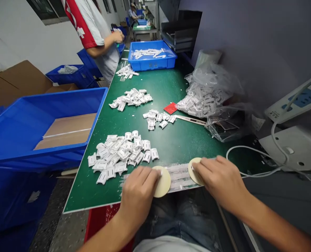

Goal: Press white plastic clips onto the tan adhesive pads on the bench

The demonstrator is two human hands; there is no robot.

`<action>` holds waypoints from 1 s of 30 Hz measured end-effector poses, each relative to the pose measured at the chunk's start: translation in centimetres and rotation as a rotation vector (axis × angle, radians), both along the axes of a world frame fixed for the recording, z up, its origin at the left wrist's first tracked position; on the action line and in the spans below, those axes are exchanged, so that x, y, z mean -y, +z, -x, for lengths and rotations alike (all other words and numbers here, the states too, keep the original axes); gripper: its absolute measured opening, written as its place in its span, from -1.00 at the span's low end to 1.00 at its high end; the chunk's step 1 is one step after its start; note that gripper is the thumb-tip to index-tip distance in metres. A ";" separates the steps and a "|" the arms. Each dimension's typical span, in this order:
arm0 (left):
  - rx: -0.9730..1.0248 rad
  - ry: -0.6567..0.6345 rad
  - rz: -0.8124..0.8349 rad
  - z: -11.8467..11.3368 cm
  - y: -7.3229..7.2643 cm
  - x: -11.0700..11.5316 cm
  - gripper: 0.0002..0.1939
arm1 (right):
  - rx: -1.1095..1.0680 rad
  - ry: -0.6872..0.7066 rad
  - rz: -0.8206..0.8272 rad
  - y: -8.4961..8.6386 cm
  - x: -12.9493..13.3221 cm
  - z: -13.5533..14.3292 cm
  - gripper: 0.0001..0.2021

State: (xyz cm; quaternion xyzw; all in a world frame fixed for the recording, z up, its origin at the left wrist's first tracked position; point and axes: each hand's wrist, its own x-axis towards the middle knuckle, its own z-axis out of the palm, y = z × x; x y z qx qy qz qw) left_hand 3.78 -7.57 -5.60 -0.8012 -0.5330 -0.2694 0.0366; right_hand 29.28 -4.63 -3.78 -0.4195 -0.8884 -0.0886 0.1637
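My left hand (139, 190) is closed, its thumb and fingers at the left side of a round cream disc (164, 185) by the table's front edge. A similar cream disc (195, 175) is pinched in my right hand (220, 178), a little to the right. A small white spot shows at the fingertips of each hand; I cannot tell what it is. Between the discs, a whitish streaked strip (181, 176) runs along the green table (92, 196). Left of my left hand lies a large pile of curved white plastic pieces (121, 152).
Smaller piles of white pieces (134, 97) lie farther back, near a red square (170, 108) and a cutter knife (189, 119). A blue tray (152, 63), plastic bags (205, 91) and a white cable (250, 148) surround them. A blue bin (47, 126) stands left; a co-worker (97, 38) stands beyond.
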 end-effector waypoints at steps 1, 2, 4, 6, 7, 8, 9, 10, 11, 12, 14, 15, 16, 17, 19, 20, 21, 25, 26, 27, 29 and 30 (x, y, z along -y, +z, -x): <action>-0.017 0.001 -0.015 -0.1 0.0 0.0 -0.81 | 0.016 -0.007 -0.002 0.1 0.0 0.0 -0.75; -0.027 -0.008 -0.022 -0.1 0.0 0.0 -0.80 | 0.021 -0.007 -0.014 0.1 0.0 0.1 -0.75; -0.016 -0.034 -0.017 -0.2 -0.1 0.0 -0.83 | -0.004 0.013 -0.030 0.1 0.1 0.0 -0.74; 0.003 -0.037 -0.004 -0.2 -0.2 0.0 -0.83 | -0.026 0.031 -0.025 0.0 0.1 0.0 -0.75; 0.007 -0.020 -0.049 -0.3 -0.3 0.1 -0.80 | -0.024 0.029 -0.015 0.0 0.0 0.0 -0.76; -0.013 -0.007 -0.055 -0.4 -0.4 0.1 -0.79 | -0.014 0.019 0.001 -0.1 -0.1 0.0 -0.76; -0.027 -0.002 -0.072 -0.4 -0.4 0.1 -0.77 | -0.004 0.009 0.012 -0.1 -0.2 0.0 -0.76; -0.034 -0.008 -0.086 -0.5 -0.4 0.1 -0.77 | -0.001 0.001 0.015 -0.1 -0.3 0.0 -0.76; -0.032 -0.018 -0.075 -0.6 -0.5 0.2 -0.79 | -0.012 0.004 0.009 -0.2 -0.4 0.0 -0.75; -0.017 -0.025 -0.064 -0.6 -0.5 0.2 -0.80 | -0.031 0.014 0.003 -0.1 -0.5 0.0 -0.74; 0.015 -0.018 -0.047 -0.8 -0.5 0.0 -0.81 | -0.055 0.040 -0.008 -0.1 -0.6 0.0 -0.72; 0.015 0.001 -0.047 -0.9 -0.5 -0.1 -0.80 | -0.051 0.039 -0.010 0.0 -0.7 -0.1 -0.72; 0.001 0.018 -0.042 -0.9 -0.6 -0.3 -0.78 | -0.037 0.032 -0.011 0.1 -0.6 -0.1 -0.72; -0.015 0.035 -0.044 -0.9 -0.7 -0.3 -0.77 | -0.021 0.020 -0.012 0.2 -0.5 -0.1 -0.72; -0.022 0.026 -0.050 -0.5 -1.1 0.1 -0.76 | -0.014 0.004 -0.019 0.3 0.5 -0.3 -0.71; -0.002 0.002 -0.048 -0.1 -1.3 0.7 -0.78 | -0.040 0.010 -0.026 0.3 1.2 -0.4 -0.70; 0.032 -0.038 -0.050 0.3 -1.5 1.4 -0.81 | -0.078 0.024 -0.029 0.3 2.1 -0.6 -0.69; 0.244 -0.052 -0.035 1.8 -0.7 3.5 -0.76 | -0.373 -0.016 0.048 0.0 4.0 -1.7 -0.73; 0.311 0.006 -0.050 1.8 -0.3 3.5 -0.74 | -0.476 -0.080 0.110 -0.1 3.9 -1.9 -0.75; 0.387 0.076 -0.054 1.7 0.1 3.1 -0.74 | -0.586 -0.162 0.189 -0.2 3.5 -2.1 -0.76; 0.565 0.190 0.003 1.3 0.7 2.0 -0.78 | -0.821 -0.319 0.389 -0.5 2.4 -2.4 -0.74; 0.662 0.225 0.069 1.0 0.8 1.4 -0.80 | -0.930 -0.369 0.499 -0.8 1.8 -2.4 -0.73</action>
